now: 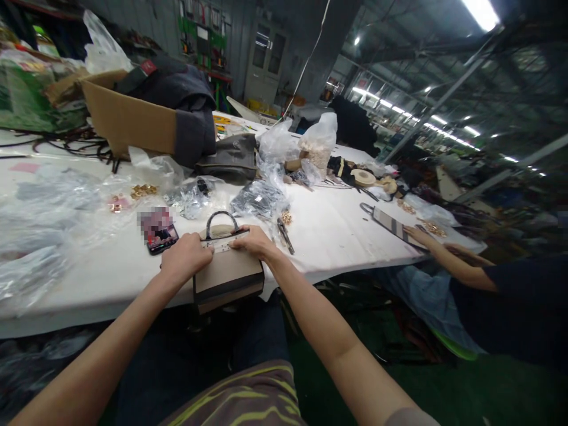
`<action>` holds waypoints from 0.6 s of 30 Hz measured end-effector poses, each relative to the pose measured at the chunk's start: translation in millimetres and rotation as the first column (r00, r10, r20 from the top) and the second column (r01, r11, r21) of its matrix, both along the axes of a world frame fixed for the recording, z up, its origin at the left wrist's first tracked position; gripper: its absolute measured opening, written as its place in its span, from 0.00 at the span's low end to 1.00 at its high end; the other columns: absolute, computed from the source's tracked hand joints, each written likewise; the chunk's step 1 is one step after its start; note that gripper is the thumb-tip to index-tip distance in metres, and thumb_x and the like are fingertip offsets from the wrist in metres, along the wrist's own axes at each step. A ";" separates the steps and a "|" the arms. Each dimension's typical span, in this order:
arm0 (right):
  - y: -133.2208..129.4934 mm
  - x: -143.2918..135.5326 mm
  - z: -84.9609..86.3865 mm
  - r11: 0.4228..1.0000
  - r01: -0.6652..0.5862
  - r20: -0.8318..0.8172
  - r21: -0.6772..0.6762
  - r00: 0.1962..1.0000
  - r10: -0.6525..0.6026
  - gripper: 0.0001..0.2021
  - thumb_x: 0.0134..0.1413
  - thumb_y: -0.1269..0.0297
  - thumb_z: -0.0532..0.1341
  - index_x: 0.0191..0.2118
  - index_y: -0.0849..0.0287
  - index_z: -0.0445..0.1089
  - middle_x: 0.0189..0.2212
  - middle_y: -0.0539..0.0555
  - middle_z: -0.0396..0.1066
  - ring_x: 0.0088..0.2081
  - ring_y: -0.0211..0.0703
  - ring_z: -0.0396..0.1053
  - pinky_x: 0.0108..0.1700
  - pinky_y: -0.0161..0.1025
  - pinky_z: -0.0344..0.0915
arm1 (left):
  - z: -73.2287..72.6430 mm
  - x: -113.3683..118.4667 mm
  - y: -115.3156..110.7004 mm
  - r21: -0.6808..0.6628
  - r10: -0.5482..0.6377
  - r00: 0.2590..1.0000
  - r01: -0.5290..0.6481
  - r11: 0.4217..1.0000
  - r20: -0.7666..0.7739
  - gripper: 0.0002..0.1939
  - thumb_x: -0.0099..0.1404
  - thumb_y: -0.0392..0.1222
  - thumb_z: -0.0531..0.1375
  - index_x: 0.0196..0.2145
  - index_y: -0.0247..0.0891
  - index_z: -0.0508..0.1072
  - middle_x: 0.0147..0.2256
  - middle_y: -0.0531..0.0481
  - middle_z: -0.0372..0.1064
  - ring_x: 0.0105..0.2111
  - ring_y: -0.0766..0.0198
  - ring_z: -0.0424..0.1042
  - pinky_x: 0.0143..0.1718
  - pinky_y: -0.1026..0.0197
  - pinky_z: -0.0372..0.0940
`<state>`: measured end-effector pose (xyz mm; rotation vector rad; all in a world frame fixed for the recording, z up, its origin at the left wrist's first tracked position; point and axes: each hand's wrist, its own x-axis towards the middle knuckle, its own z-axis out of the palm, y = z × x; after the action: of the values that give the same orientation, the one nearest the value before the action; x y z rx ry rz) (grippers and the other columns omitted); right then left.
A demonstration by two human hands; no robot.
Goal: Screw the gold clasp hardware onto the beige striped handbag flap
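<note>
A beige handbag [231, 269] with a black band lies at the table's front edge, its lower part jutting over. Its dark, curved handle [222, 214] stands up at the far side. My left hand [185, 258] is closed on the bag's upper left edge. At the upper right edge, my right hand [252, 242] grips the same bag, thumb on the pale strip along the opening. Just left of the bag lies a phone [160, 234] with its screen lit. A pair of pliers [285, 235] rests to the right, beside small gold-coloured fittings [287, 218].
Clear plastic bags [39, 236] cover the white table's left side. Behind stands a cardboard box [128, 118] with dark material over it. More gold-coloured pieces [144, 190] lie left of centre. At right, a co-worker's hands [419, 236] touch a similar bag [393, 225].
</note>
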<state>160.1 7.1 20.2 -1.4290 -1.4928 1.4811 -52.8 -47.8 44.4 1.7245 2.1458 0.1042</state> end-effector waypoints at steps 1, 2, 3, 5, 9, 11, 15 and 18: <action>1.4 -0.1 -1.5 1.000 -0.012 0.013 0.011 1.000 0.012 0.22 0.42 0.68 0.77 0.47 0.59 0.81 0.33 0.48 0.79 0.33 0.41 0.74 0.36 0.35 0.69 | -1.4 -0.3 0.1 0.009 -0.005 1.000 0.005 1.000 -0.001 0.30 0.72 0.57 0.58 0.60 0.32 0.80 0.62 0.26 0.78 0.61 0.30 0.79 0.56 0.36 0.76; 2.7 -0.3 -2.2 1.000 -0.021 0.039 0.022 0.999 0.020 0.22 0.43 0.67 0.77 0.48 0.59 0.81 0.33 0.48 0.79 0.34 0.42 0.75 0.36 0.36 0.69 | -3.0 0.1 0.2 0.021 -0.010 1.000 0.010 1.000 -0.004 0.30 0.73 0.56 0.58 0.60 0.32 0.79 0.62 0.26 0.77 0.61 0.30 0.79 0.56 0.36 0.76; 4.1 -0.6 -2.1 0.999 -0.031 0.083 0.035 0.996 0.028 0.22 0.45 0.67 0.76 0.49 0.59 0.81 0.34 0.48 0.80 0.35 0.43 0.75 0.37 0.36 0.69 | -4.7 1.0 0.4 0.035 -0.012 1.000 0.012 0.999 -0.010 0.29 0.73 0.56 0.57 0.60 0.32 0.79 0.63 0.26 0.76 0.62 0.31 0.77 0.57 0.37 0.76; 6.4 -1.2 0.0 0.994 -0.070 0.240 0.089 0.970 0.047 0.21 0.48 0.66 0.75 0.50 0.58 0.82 0.36 0.50 0.81 0.39 0.46 0.78 0.42 0.38 0.72 | -8.7 3.1 0.9 0.068 -0.011 1.000 0.013 0.998 -0.027 0.29 0.74 0.55 0.56 0.61 0.32 0.78 0.64 0.25 0.73 0.65 0.31 0.74 0.58 0.37 0.76; 7.9 0.0 3.5 0.938 -0.214 0.615 0.271 0.789 0.003 0.27 0.53 0.53 0.77 0.57 0.58 0.82 0.55 0.60 0.79 0.59 0.60 0.76 0.63 0.50 0.71 | -14.3 5.0 1.9 0.108 0.026 1.000 -0.024 0.994 -0.012 0.28 0.73 0.55 0.59 0.62 0.34 0.76 0.64 0.25 0.68 0.70 0.30 0.65 0.67 0.34 0.69; 5.7 1.3 0.6 0.927 -0.241 0.676 0.287 0.737 -0.017 0.34 0.54 0.48 0.77 0.64 0.58 0.78 0.63 0.65 0.73 0.66 0.64 0.71 0.70 0.54 0.67 | -14.9 6.7 1.0 0.118 0.055 0.998 -0.058 0.991 0.031 0.28 0.72 0.53 0.61 0.63 0.36 0.74 0.65 0.26 0.66 0.70 0.30 0.64 0.69 0.31 0.66; -5.1 1.0 -14.8 0.937 -0.213 0.590 0.277 0.807 0.009 0.35 0.64 0.50 0.72 0.70 0.60 0.71 0.68 0.67 0.71 0.69 0.61 0.68 0.73 0.54 0.64 | -15.9 16.1 -7.4 0.182 0.058 0.992 -0.078 0.980 0.116 0.27 0.73 0.44 0.57 0.68 0.39 0.69 0.66 0.28 0.65 0.68 0.33 0.66 0.65 0.30 0.69; -14.6 -1.8 -26.4 0.921 -0.176 0.548 0.348 0.835 -0.047 0.33 0.68 0.52 0.69 0.71 0.63 0.69 0.68 0.68 0.71 0.70 0.61 0.68 0.75 0.55 0.62 | -18.4 22.7 -16.8 0.225 -0.007 0.992 -0.020 0.974 0.123 0.22 0.77 0.40 0.51 0.63 0.45 0.74 0.66 0.32 0.65 0.65 0.33 0.67 0.61 0.29 0.71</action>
<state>158.3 -7.5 -6.3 -1.6327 -2.0584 0.7514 -30.1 -64.5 26.1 1.7814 2.1166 0.4606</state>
